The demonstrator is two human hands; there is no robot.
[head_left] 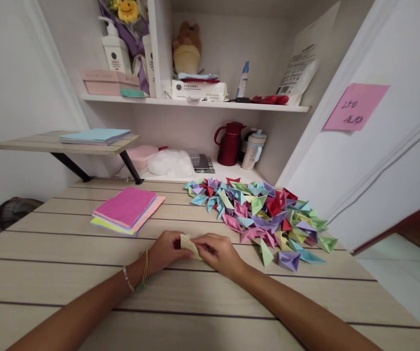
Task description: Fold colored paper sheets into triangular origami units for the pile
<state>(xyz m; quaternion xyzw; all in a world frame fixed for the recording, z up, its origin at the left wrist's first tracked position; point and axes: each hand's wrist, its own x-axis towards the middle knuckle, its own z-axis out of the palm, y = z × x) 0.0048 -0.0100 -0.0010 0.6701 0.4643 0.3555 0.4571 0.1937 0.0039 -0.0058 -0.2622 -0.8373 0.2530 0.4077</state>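
Note:
Between my two hands, just above the slatted table (181, 302), is a small piece of folded pale yellow paper (188, 244). My left hand (166, 252) pinches its left side, thumb at the bottom and fingers behind. On its right side, my right hand (217, 251) grips the paper with curled fingers, which partly cover it. To the right lies a large heap of folded paper boats (257, 204) in many colours. A purple paper boat (289, 261) sits at the heap's near edge. Left of my hands rests a stack of coloured paper sheets (125, 207), magenta on top.
A small raised shelf (42, 141) at left bears more sheets of paper (95, 135), blue on top. At the back stand a dark red jug (230, 144), a pale tumbler (254, 150) and a white plastic bag (171, 163). A pink note (356, 106) hangs on the right wall.

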